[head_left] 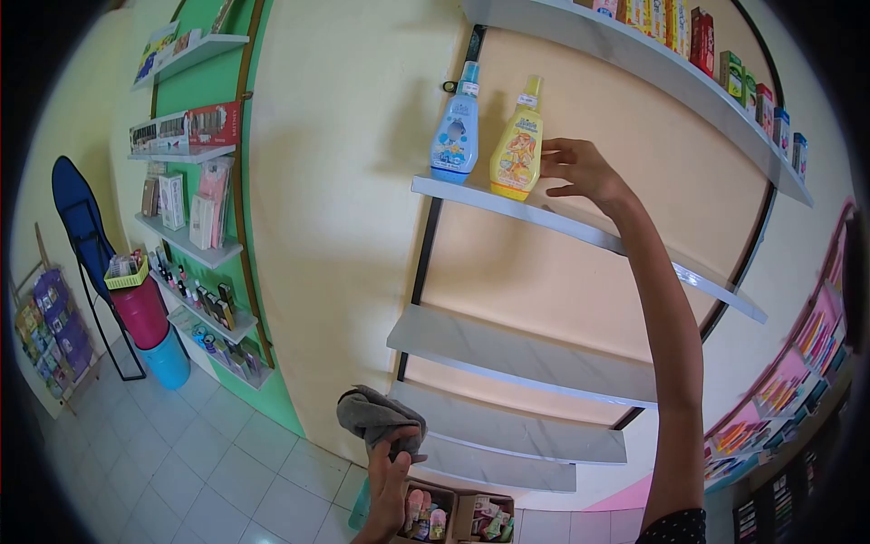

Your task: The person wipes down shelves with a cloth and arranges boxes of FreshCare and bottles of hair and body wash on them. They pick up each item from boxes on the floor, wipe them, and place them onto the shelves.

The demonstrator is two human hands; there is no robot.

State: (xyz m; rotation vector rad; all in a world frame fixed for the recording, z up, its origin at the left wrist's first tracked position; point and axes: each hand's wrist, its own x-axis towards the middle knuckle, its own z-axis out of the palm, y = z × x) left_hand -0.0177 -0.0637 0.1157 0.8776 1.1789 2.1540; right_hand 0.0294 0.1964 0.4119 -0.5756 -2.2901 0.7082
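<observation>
A yellow bottle with a tall cap and a picture label stands upright near the left end of a grey-white shelf. Beside it, on the left, a blue bottle of similar shape stands upright. My right hand is at the yellow bottle's right side, fingers apart and stretched toward it; whether the fingertips touch it is hard to make out. Lower down, my left hand grips a bunched grey cloth in front of the lower shelves.
Boxed goods line the upper shelf. Below, cardboard boxes with small bottles and packs sit on the floor. Several bare-surfaced lower shelves jut from the wall. At left are stocked shelves on a green panel and a blue ironing board.
</observation>
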